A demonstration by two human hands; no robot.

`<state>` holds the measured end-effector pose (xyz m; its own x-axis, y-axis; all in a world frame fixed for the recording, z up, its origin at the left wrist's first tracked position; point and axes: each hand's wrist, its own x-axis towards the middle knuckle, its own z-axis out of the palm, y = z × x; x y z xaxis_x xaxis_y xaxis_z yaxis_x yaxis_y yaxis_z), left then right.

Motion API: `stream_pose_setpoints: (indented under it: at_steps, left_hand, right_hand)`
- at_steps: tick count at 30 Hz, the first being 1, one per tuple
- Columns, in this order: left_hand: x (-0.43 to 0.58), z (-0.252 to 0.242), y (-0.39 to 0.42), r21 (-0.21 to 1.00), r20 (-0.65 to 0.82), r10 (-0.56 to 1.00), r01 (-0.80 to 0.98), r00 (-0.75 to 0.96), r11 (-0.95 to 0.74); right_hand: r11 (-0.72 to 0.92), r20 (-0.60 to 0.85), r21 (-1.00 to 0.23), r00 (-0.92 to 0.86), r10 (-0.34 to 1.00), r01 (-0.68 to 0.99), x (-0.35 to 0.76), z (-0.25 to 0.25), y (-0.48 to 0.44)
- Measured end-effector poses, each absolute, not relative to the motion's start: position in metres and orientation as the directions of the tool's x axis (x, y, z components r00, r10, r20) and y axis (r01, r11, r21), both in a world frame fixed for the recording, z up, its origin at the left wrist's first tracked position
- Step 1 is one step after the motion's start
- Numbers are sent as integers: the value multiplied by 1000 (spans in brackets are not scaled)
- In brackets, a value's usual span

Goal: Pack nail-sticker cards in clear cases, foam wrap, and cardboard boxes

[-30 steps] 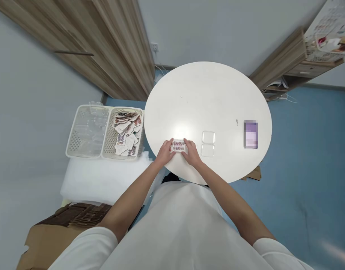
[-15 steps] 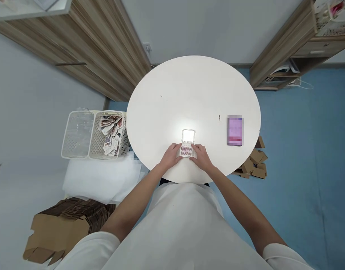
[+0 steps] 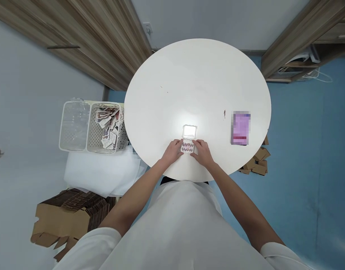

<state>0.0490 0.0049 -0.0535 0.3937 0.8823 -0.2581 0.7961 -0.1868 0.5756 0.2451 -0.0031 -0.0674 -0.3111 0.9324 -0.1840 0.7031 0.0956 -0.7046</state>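
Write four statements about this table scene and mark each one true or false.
1. The left hand and right hand both hold the clear case. True.
2. The lid is shut. False: it lies open on the far side of the case.
3. A purple packet lies on the table, right of the hands. True.
4. The baskets stand on the table. False: they stand beside it, to the left.

Round white table [image 3: 200, 75], purple box [image 3: 240, 128], two mesh baskets [image 3: 89, 123], flattened cardboard boxes [image 3: 68, 217]
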Motion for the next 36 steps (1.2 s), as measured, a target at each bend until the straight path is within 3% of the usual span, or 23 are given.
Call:
stream_pose_setpoints:
  at_steps: [11, 16, 25, 31, 36]
  left_hand:
    - [48, -57, 11, 639, -276, 881, 758, 384, -130]
    - [51, -59, 5, 742, -318, 911, 667, 262, 67]
    - [43, -62, -9, 835, -514, 852, 286, 99, 470]
    - [18, -28, -22, 871, -486, 855, 25, 180, 490]
    - [-4, 5, -27, 876, -427, 860, -106, 281, 470]
  right_hand:
    - [59, -215, -702, -290, 933, 710, 244, -67, 3]
    - [-76, -275, -752, -208, 939, 654, 239, -61, -1]
    - [-487, -497, -830, 38, 867, 271, 211, -47, -21]
    - [-457, -457, -889, 88, 885, -18, 190, -8, -40]
    - [-369, -384, -919, 94, 919, -142, 170, 25, -50]
